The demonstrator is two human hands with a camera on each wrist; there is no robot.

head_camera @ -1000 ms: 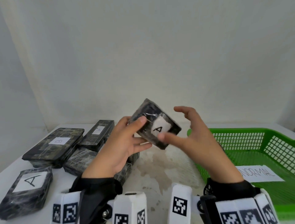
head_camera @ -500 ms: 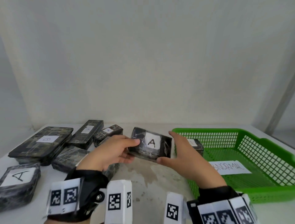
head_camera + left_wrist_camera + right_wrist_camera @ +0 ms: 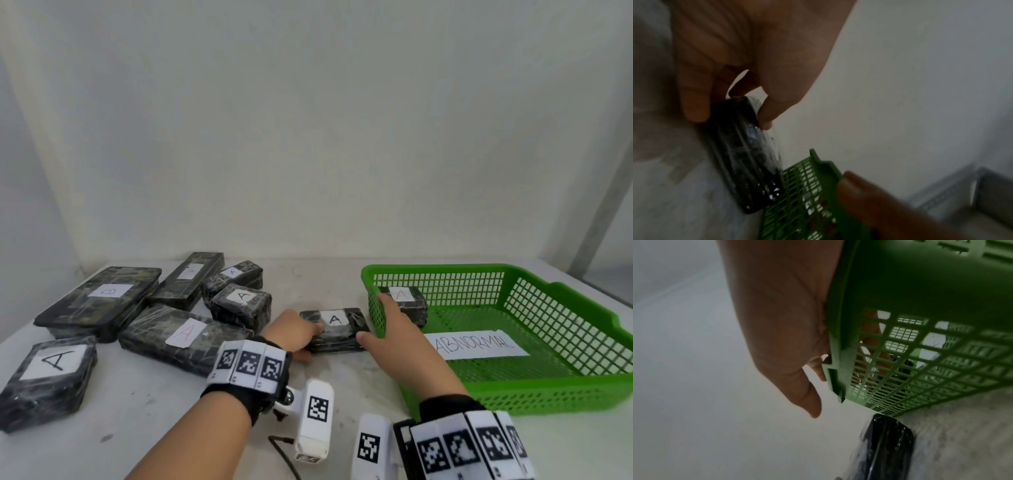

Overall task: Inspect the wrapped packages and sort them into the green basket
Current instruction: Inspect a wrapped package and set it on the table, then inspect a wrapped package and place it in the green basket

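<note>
A small black wrapped package marked A (image 3: 337, 337) lies on the white table just left of the green basket (image 3: 435, 269). My left hand (image 3: 296, 334) pinches its left end between thumb and fingers (image 3: 764, 113); the package (image 3: 748, 154) looks dark and shiny in the left wrist view. Straddling the basket's left wall (image 3: 840, 353) is my right hand (image 3: 390, 329), fingers straight inside and thumb (image 3: 809, 402) outside, apart from the package (image 3: 885, 447). Another wrapped package marked A (image 3: 407, 301) sits in the basket's back left corner.
A paper label reading ABNORMAL (image 3: 476, 344) lies on the basket floor. Several wrapped packages crowd the table's left side, among them a large one marked B (image 3: 102, 301), a long one with a red A (image 3: 185, 334) and a front one (image 3: 51, 373). A wall stands close behind.
The package held up by both hands has come down onto the table beside the basket. My right hand has let go of it and moved over the basket's left wall.
</note>
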